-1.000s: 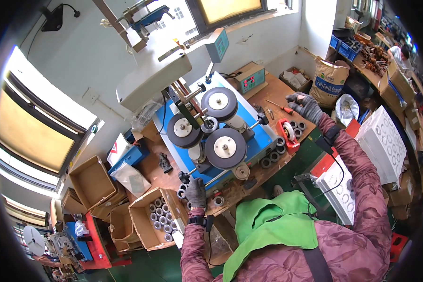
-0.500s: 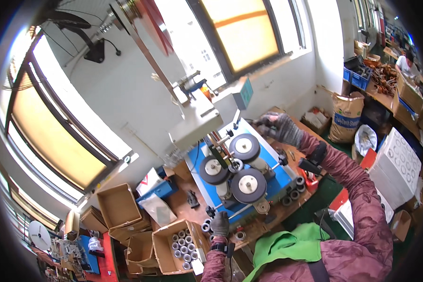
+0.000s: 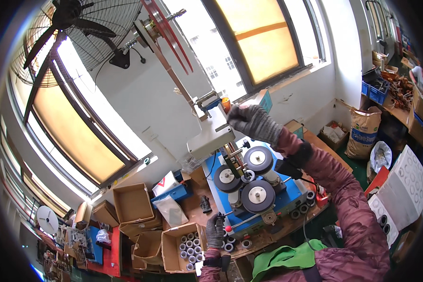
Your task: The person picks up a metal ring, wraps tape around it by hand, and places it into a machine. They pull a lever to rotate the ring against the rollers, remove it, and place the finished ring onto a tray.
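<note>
Left hand (image 3: 215, 229), gloved, is curled around the red-tipped lever (image 3: 242, 221) at the front of the blue winder (image 3: 256, 190), just right of the box (image 3: 174, 249) of spools. Right hand (image 3: 254, 123), also gloved, grips the grey housing (image 3: 211, 136) above the wheels (image 3: 257, 196), so the step looks like setting up the machine; next, a steady pull on the lever seems called for.

One head-worn fisheye view looks steeply down over the workbench (image 3: 192, 207)

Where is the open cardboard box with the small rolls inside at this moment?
In the head view, the cardboard box sits low and left of centre, just left of the gloved left hand and the blue machine.
</note>
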`<state>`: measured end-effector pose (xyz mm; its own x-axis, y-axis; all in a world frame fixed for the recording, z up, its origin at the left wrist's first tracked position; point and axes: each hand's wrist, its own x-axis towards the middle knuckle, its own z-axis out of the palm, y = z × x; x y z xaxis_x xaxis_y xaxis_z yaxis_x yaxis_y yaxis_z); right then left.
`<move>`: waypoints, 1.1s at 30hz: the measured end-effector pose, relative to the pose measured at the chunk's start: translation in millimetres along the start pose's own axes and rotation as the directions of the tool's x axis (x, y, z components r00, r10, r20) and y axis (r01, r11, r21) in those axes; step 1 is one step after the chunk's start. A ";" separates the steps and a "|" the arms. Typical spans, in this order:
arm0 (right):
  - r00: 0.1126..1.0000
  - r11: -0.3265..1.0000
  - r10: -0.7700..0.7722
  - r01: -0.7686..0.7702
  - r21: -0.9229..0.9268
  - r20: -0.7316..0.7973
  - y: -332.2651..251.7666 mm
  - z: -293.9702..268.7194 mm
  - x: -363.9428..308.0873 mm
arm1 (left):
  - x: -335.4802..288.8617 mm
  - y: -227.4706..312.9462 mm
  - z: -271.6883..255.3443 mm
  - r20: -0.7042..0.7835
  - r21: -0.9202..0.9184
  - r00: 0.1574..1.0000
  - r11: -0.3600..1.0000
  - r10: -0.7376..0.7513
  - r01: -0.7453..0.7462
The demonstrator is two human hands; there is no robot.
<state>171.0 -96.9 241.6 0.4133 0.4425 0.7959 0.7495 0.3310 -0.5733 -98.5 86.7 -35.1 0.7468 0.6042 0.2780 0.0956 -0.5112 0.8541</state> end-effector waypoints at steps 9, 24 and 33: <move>0.930 0.944 0.284 -0.229 -0.238 0.232 32.9 25.7 -72.3 | 24.9 78.5 23.4 0.070 -0.140 0.985 0.979 0.156 -0.145; 0.555 0.672 0.705 -0.722 -0.166 0.441 72.5 39.7 -316.8 | -10.1 77.4 105.6 0.613 -0.227 0.781 0.919 -0.122 0.322; 0.622 0.689 0.705 -0.715 -0.120 0.342 94.4 18.1 -334.6 | 52.8 73.4 130.3 -0.102 -0.197 0.984 0.967 0.145 -0.163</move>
<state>94.0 -198.6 -82.4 0.6085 0.7932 0.0242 0.2825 -0.1881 -0.9406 33.7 1.4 -15.0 0.6820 0.5826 0.4421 -0.1587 -0.4721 0.8671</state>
